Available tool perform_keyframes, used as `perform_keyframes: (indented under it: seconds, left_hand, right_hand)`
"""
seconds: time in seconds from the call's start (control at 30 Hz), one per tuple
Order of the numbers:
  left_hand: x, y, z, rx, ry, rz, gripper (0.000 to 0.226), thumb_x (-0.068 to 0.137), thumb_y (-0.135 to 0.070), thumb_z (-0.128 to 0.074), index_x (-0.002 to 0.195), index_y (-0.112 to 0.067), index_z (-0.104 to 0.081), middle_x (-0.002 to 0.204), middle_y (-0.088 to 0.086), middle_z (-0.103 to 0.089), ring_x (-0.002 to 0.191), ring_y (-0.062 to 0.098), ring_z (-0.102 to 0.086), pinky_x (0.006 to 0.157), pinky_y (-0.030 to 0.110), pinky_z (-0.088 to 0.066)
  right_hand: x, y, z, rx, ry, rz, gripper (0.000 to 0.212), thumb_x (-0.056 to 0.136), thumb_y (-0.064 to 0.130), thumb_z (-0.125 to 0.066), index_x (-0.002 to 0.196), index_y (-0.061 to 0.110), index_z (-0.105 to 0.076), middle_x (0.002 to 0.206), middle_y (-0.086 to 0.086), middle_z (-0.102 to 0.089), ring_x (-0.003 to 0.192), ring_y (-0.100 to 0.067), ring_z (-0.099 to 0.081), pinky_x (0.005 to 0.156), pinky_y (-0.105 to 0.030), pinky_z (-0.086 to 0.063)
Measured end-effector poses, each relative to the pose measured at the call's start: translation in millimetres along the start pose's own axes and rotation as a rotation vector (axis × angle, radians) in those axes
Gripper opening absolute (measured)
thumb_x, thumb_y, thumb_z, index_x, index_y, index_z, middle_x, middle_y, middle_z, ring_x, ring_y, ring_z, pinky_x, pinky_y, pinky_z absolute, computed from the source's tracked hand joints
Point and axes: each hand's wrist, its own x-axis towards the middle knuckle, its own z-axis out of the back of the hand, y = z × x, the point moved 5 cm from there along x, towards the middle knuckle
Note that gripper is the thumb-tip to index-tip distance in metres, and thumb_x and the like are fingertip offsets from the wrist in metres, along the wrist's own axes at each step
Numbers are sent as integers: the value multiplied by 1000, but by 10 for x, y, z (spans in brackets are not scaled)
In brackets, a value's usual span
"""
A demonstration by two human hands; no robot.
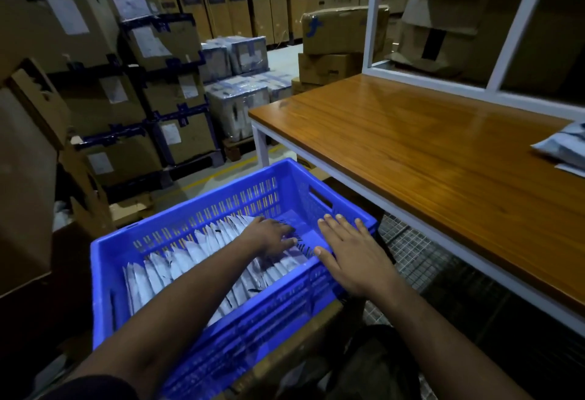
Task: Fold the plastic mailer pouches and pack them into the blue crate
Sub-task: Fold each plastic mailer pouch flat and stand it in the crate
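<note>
The blue crate (202,241) holds many folded pouches (177,263). Left hand (272,236) presses them flat-fingered; right hand (348,254) is open. More mailers (563,143) wait at the worktop's (411,152) right edge.

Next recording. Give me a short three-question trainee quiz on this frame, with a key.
1. True or false: the blue crate stands on top of the wooden table.
2. Which hand rests on the row of folded pouches inside the crate? A) left hand B) right hand C) neither
3. Fill in: more unpacked pouches lie at the far right edge of the ____.

Key
1. False; the crate sits lower, beside the table.
2. A; the right hand is spread flat over the crate's near right rim, fingers straight.
3. table.
</note>
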Motion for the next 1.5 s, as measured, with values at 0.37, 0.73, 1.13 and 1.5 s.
perform_keyframes:
  seconds: [0.37,0.73,1.13,1.5]
  left_hand:
    - [-540,-990,1638,-372,-665,-127,44,99,-38,-55,140,-22,-55,124,8,-66,120,27,-56,95,41,-47]
    - [-955,-3602,2860,-477,-950,-681,53,93,-33,-58,145,-22,-50,140,-1,-58,132,21,-45,104,41,-41]
    - [-360,-5177,2496,-303,-774,-787,63,98,-48,-44,156,-30,-28,164,-3,-26,153,17,-13,123,48,-12]
    - [-171,-5290,2322,-382,-787,-806,60,99,-45,-47,154,-29,-31,160,1,-36,151,18,-20,119,45,-19]
  right_hand:
    - [-907,-662,1535,-216,-325,-209,81,92,61,-7,160,19,-17,167,-1,-16,154,-18,-7,123,-39,2]
    - [-2753,-1813,2375,-388,-473,-617,71,102,59,-20,161,21,-7,168,-2,-9,155,-18,-2,125,-42,3]
    - [-4612,-3089,2031,-274,-490,-1154,67,103,47,-38,159,18,-15,167,-4,-12,154,-20,-6,124,-44,-9]
    - [-4587,-3668,1979,-183,-359,-1201,74,98,54,-38,160,26,-8,168,1,3,154,-21,-3,123,-49,-9]
